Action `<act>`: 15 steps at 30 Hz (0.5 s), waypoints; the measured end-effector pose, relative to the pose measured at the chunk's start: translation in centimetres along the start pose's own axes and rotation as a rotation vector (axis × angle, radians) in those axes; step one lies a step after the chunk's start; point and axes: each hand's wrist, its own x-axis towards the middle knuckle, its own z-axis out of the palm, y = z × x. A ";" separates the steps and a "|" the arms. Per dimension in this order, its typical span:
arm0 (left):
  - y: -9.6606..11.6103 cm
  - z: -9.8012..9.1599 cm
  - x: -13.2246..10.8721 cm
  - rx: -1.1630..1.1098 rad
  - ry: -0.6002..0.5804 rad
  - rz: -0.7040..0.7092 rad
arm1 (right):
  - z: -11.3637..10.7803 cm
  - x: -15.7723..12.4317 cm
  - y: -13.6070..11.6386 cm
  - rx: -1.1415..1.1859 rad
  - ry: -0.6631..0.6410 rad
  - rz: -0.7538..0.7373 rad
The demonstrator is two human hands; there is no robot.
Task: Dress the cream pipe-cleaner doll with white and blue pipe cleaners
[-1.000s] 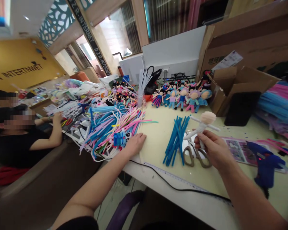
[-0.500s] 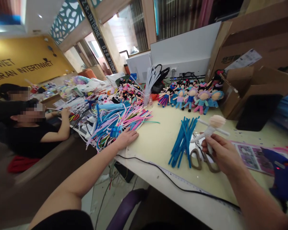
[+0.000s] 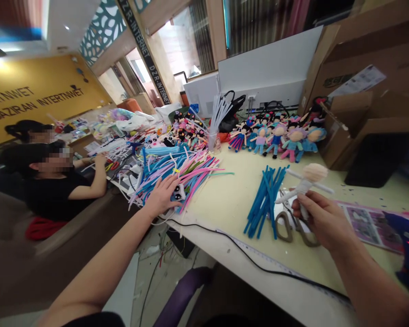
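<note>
- The left grip (image 3: 163, 195) lies flat and open on the stick pile (image 3: 191, 168), near the surface (image 3: 225, 202) edge.
- The right grip (image 3: 322, 218) squeezes a white doll (image 3: 308, 179).
- Bare room lies between them.

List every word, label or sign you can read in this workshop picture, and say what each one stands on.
"DAZIRAN INTERNWET": yellow wall, under a cut-off line.
"DZR-INTERNE", cut off: dark ceiling strip.
Cardboard box label and printed sheet: too small to read.
</note>
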 end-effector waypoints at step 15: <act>-1.1 0.9 -3.9 -0.222 0.261 -0.217 | 0.0 0.0 0.7 -0.067 -0.009 -0.023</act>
